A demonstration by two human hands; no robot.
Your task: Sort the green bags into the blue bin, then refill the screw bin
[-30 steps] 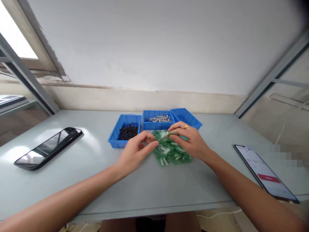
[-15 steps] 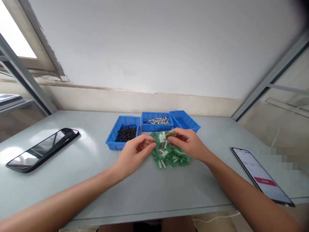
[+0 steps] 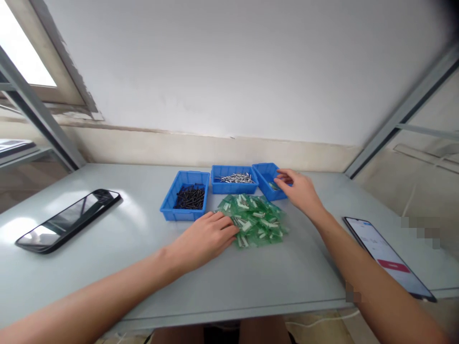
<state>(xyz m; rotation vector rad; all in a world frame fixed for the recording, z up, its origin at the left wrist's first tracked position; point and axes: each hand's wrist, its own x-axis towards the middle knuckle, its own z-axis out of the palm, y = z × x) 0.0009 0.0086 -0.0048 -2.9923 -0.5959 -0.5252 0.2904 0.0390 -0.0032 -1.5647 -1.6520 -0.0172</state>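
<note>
Several green see-through packets [image 3: 260, 220] with white pieces inside lie in a pile on the table. My left hand [image 3: 211, 236] rests palm down at the pile's left edge, its fingertips on or beside a packet; whether it pinches anything is hidden. Over the right blue bin [image 3: 267, 172], my right hand [image 3: 296, 188] hovers with fingers apart and nothing between them. A small green packet [image 3: 274, 186] lies inside that bin. The middle blue bin [image 3: 234, 188] has silver screws or pins, and the left blue bin [image 3: 168, 210] contains black screws.
A black phone-like device [image 3: 68, 222] lies on the left of the table [image 3: 215, 296]. At the right is a phone [image 3: 390, 258] with a lit screen, close to my right forearm. Behind the table stands a white wall [image 3: 229, 71], with metal frame posts at both sides.
My right hand has moved from the pile to the right bin and opened; a green packet now lies in that bin. My left hand has come down onto the pile's left edge.
</note>
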